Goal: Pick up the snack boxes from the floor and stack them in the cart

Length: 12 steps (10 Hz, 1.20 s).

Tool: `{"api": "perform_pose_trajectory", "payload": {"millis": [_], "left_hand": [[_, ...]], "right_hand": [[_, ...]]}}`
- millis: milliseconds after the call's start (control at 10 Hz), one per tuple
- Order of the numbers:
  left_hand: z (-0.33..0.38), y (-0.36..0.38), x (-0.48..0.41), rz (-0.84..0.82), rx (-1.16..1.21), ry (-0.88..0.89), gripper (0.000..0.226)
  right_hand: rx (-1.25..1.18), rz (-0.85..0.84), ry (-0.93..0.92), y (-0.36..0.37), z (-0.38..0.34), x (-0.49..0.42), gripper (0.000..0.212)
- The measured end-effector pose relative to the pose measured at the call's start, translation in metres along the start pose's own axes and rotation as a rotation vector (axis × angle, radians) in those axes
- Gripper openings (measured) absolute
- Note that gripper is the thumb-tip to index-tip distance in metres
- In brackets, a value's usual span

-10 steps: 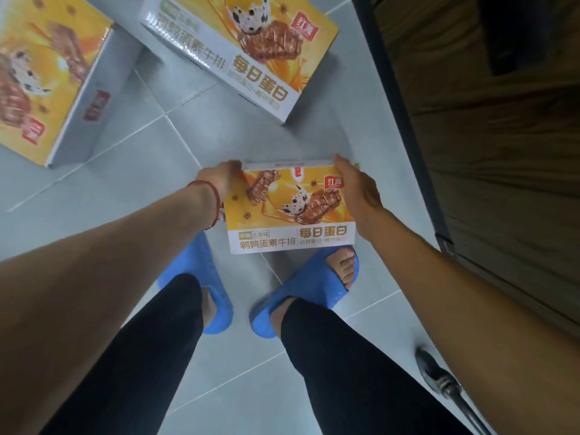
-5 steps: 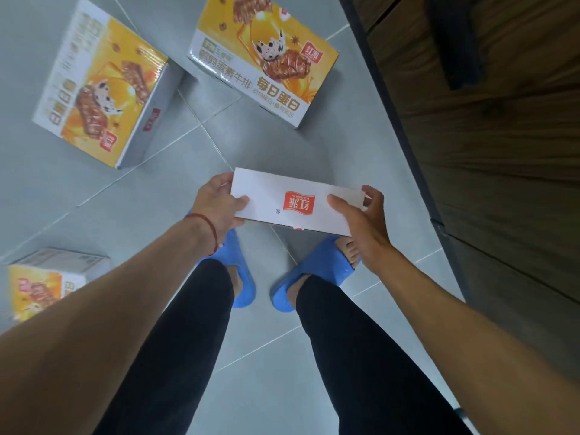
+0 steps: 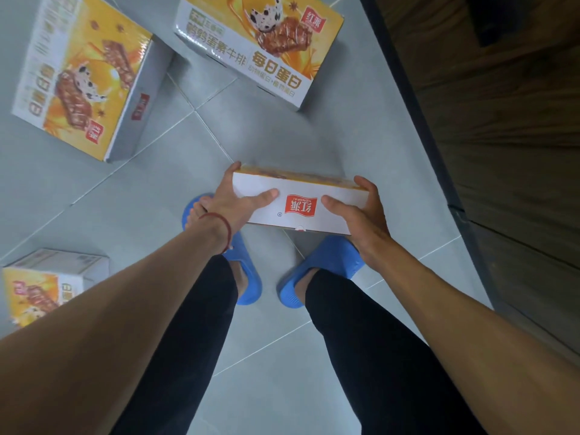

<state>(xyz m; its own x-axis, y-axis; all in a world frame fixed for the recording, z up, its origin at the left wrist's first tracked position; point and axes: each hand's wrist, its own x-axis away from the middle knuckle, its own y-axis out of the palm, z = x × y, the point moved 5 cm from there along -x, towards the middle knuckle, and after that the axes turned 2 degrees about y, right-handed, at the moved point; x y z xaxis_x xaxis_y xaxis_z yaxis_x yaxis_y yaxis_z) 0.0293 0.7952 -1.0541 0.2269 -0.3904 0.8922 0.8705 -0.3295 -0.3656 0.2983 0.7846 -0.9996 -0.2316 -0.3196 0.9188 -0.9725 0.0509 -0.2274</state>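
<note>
I hold one snack box (image 3: 298, 204) off the floor above my feet, its white side with a red logo turned up toward me. My left hand (image 3: 233, 199) grips its left end, thumb across the white face. My right hand (image 3: 361, 208) grips its right end the same way. Three more yellow snack boxes lie on the grey tiles: one at the upper left (image 3: 81, 73), one at the top centre (image 3: 260, 42), one at the lower left edge (image 3: 44, 287). No cart is in view.
A dark wooden cabinet (image 3: 502, 136) runs along the right side, its base edge close to my right foot. My feet in blue slippers (image 3: 323, 265) stand on the tiled floor (image 3: 141, 196) under the held box.
The box came up off the floor and was tipped so its white side faces me; both hands keep hold of its ends. The view shifted, bringing the lower-left box into sight.
</note>
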Motion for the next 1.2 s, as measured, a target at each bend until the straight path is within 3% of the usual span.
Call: {"api": "perform_pose_trajectory", "payload": {"millis": [200, 400, 800, 900, 1100, 1200], "left_hand": [[0.024, -0.027, 0.058, -0.011, 0.004, 0.087, 0.112], [0.094, -0.074, 0.198, -0.101, 0.115, 0.156, 0.084], [0.213, -0.169, 0.421, -0.069, -0.074, 0.348, 0.079], [0.226, -0.186, 0.472, -0.041, -0.127, 0.398, 0.084], [0.251, -0.208, 0.548, -0.125, -0.212, 0.47, 0.054], [0.267, -0.212, 0.571, -0.18, -0.311, 0.533, 0.065]], "right_hand": [[0.014, 0.077, -0.044, -0.018, -0.023, 0.069, 0.085], [-0.051, 0.118, -0.105, -0.048, -0.064, 0.188, 0.082], [-0.194, 0.148, -0.177, -0.121, -0.138, 0.414, 0.08], [-0.232, 0.14, -0.195, -0.137, -0.144, 0.458, 0.07], [-0.402, 0.135, -0.182, -0.149, -0.133, 0.543, 0.064], [-0.518, 0.194, -0.184, -0.146, -0.119, 0.576, 0.056]]}}
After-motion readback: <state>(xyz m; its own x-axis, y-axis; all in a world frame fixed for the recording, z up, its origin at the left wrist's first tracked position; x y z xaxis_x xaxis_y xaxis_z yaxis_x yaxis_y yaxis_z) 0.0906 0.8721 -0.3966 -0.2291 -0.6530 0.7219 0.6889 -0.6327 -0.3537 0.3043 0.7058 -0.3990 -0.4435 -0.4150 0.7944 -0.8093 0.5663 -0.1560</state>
